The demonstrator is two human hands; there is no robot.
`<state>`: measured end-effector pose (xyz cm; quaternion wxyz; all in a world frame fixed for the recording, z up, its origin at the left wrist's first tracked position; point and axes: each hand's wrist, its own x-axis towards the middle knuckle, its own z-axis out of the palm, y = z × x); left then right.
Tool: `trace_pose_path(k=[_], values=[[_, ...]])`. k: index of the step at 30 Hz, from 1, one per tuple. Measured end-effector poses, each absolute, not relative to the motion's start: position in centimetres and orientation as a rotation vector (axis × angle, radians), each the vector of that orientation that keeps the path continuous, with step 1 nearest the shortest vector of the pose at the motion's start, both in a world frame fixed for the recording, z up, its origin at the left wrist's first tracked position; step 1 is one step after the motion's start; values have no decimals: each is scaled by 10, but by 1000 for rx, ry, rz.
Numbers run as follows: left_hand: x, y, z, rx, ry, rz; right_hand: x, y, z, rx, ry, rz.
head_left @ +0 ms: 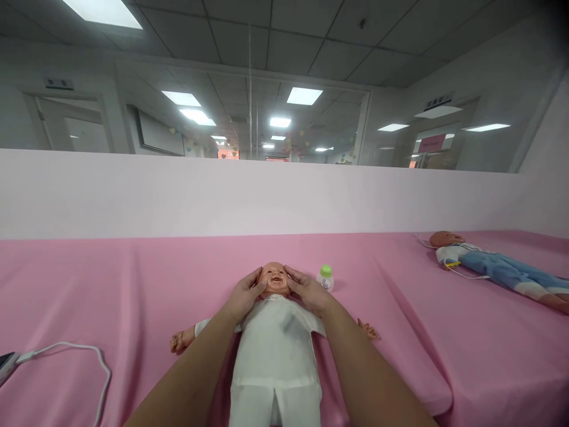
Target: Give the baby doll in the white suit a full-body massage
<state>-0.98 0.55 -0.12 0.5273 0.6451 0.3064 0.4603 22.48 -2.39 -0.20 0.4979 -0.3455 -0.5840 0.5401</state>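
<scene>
A baby doll (pixel 279 350) in a white outfit lies on its back on the pink sheet, its head at the far end and its arms out to the sides. My left hand (pixel 245 292) cups the left side of its head, thumb on the cheek. Opposite it, my right hand (pixel 311 292) holds the other side, the thumb likewise on the cheek. Some fingertips are hidden behind the head. Just right of my right hand stands a small clear bottle (pixel 325 279) with a green cap, upright and untouched.
At the right, another doll (pixel 498 264) in blue and white lies on the pink sheet (pixel 178 279), with thin tubing around it. A white cable (pixel 100 353) runs from a device at the left edge. A low white wall (pixel 249 198) with glass above stands behind.
</scene>
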Motion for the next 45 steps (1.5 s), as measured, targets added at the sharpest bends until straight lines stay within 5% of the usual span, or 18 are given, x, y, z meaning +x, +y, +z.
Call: trace_pose_path(k=[14, 32, 45], values=[[-6, 3, -2, 1706, 950, 1103, 203, -27, -1, -1083, -1400, 1031], [-13, 11, -11, 1495, 743, 1135, 217, -23, -2, -813, -1266, 1373], [-4, 0, -4, 1670, 948, 1149, 204, -27, -4, -1036, -1428, 1034]])
